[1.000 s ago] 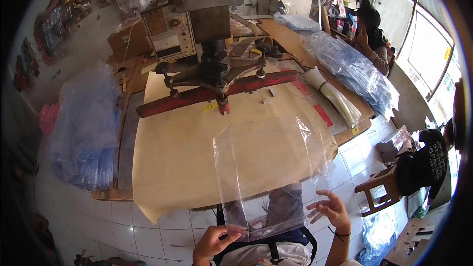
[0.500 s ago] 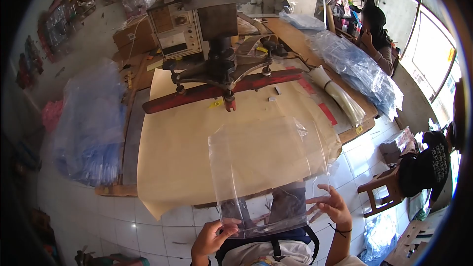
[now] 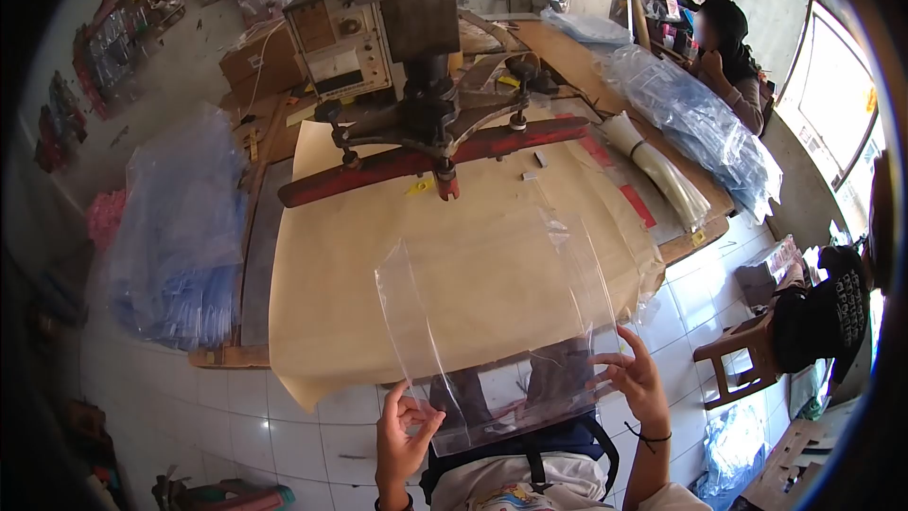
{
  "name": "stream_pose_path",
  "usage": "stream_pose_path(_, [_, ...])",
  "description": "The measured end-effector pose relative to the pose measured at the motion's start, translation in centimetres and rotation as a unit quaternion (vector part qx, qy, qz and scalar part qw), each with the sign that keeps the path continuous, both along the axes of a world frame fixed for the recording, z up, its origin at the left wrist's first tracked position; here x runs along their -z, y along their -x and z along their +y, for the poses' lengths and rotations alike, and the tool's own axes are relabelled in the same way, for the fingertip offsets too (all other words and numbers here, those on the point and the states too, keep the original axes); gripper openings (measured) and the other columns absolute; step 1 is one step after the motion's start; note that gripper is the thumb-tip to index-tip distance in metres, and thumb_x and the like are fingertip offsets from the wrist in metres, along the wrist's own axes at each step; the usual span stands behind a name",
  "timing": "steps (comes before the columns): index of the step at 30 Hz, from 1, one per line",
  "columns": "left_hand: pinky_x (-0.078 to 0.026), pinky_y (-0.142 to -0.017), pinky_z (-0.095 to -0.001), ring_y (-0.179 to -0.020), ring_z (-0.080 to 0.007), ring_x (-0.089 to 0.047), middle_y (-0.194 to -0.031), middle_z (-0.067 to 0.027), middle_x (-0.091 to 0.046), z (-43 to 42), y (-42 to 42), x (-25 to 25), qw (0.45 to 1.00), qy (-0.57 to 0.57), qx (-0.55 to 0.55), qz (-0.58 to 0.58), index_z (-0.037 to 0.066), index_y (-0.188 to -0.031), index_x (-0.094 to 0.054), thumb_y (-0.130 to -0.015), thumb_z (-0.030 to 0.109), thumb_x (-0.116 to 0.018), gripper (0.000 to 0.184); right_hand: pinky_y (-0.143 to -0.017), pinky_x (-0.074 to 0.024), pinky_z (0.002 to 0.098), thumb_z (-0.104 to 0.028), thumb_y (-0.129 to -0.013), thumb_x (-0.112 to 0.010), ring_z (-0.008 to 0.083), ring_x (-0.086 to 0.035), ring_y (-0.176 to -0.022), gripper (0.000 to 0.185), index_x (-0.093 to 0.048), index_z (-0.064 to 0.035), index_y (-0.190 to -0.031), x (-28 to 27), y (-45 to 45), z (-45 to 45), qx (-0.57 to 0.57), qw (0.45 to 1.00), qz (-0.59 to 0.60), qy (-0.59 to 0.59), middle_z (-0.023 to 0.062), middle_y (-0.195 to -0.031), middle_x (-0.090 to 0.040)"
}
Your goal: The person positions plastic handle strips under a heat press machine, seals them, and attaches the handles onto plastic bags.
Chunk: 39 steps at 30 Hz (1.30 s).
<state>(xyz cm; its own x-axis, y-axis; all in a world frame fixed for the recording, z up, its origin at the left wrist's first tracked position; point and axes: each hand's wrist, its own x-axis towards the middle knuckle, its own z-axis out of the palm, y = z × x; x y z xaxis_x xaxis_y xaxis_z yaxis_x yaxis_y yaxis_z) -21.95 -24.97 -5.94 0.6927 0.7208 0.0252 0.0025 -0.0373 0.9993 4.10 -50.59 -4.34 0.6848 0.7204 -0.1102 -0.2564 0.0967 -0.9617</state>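
A clear plastic sheet or bag (image 3: 492, 298) with folded sides lies partly over the tan paper (image 3: 350, 322) and reaches past the table's front edge. At its lower left corner my left hand (image 3: 405, 435) pinches the plastic between thumb and fingers. On the right side my right hand (image 3: 632, 380) has its fingers spread against the plastic's edge; a dark cord circles that wrist. Beyond the sheet, the machine's red bar (image 3: 378, 170) hangs above the paper. Two small metal pieces (image 3: 529, 176) rest on the paper behind the bar's right half.
Stacked plastic bags (image 3: 175, 237) stand at the left. A tied bundle of clear strips (image 3: 657, 170) and a large plastic-wrapped pile (image 3: 695, 118) lie at the right. One person (image 3: 728, 52) is at the back right, another (image 3: 823, 322) sits on a brown stool (image 3: 742, 350).
My left hand has moved up the plastic's left side, and the sheet's left edge has shifted left and tilted. My right hand has risen slightly. The view has shifted a little.
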Motion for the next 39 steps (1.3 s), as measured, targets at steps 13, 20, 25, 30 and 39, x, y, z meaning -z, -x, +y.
stream_pose_path(13, [-0.055, -0.084, -0.0322, -0.099, -0.0227, -0.067, -0.143, -0.0282, -0.049, -2.6, -0.9, -1.0, 0.991, -0.131, 0.018, 0.015, 0.001, -0.160, 0.001, -0.088, 0.002, -0.072, 0.102, -0.068, -0.0620, 0.0332, 0.005, -0.094, -0.061, 0.0214, -0.072, -0.095, 0.085, -0.012, -0.0084, -0.162, -3.2, 1.1, 0.5, -0.062, 0.957, -0.213, 0.188, 0.0146, -0.129, -0.066])
stream_pose_path(20, [-0.056, -0.084, -0.0339, -0.105, -0.0286, -0.066, -0.151, -0.0284, -0.040, -2.8, -1.5, -1.7, 0.991, 0.031, -0.012, -0.130, 0.003, -0.145, -0.029, -0.088, -0.002, -0.070, 0.071, -0.059, -0.0571, 0.0283, -0.002, -0.096, -0.066, 0.0193, -0.071, -0.091, 0.076, -0.023, -0.0059, -0.159, -2.9, 1.6, 1.0, 0.026, 0.990, -0.113, 0.082, 0.0138, -0.128, -0.064])
stream_pose_path(25, [-0.054, -0.092, -0.0407, -0.114, -0.0306, -0.063, -0.146, -0.0249, -0.046, -1.1, -1.2, -3.4, 0.985, 0.079, 0.022, -0.149, 0.000, -0.149, -0.033, -0.087, 0.019, -0.078, 0.080, -0.075, -0.0585, 0.0321, -0.003, -0.095, -0.068, 0.0217, -0.071, -0.098, 0.085, -0.014, -0.0094, -0.161, -1.6, 0.8, 0.2, 0.033, 0.990, -0.129, 0.054, 0.0160, -0.123, -0.065])
stream_pose_path(30, [-0.047, -0.101, -0.0355, -0.119, -0.0223, -0.061, -0.134, -0.0194, -0.058, 0.0, 0.0, -2.5, 0.974, 0.166, 0.150, -0.038, -0.001, -0.161, -0.015, -0.083, 0.032, -0.085, 0.110, -0.090, -0.0563, 0.0353, 0.005, -0.087, -0.075, 0.0204, -0.071, -0.103, 0.112, 0.005, -0.0120, -0.163, -4.4, 1.7, 0.1, -0.118, 0.984, -0.129, 0.046, 0.0178, -0.131, -0.063])
stream_pose_path(39, [-0.052, -0.094, -0.0344, -0.107, -0.0200, -0.065, -0.114, -0.0150, -0.067, -0.4, 1.1, -0.2, 0.981, 0.086, 0.173, -0.021, 0.000, -0.159, -0.024, -0.094, 0.005, -0.070, 0.080, -0.091, -0.0537, 0.0319, 0.003, -0.081, -0.082, 0.0179, -0.071, -0.095, 0.118, 0.002, -0.0102, -0.163, -4.5, 1.6, 0.3, -0.129, 0.928, -0.329, 0.120, 0.0118, -0.125, -0.070])
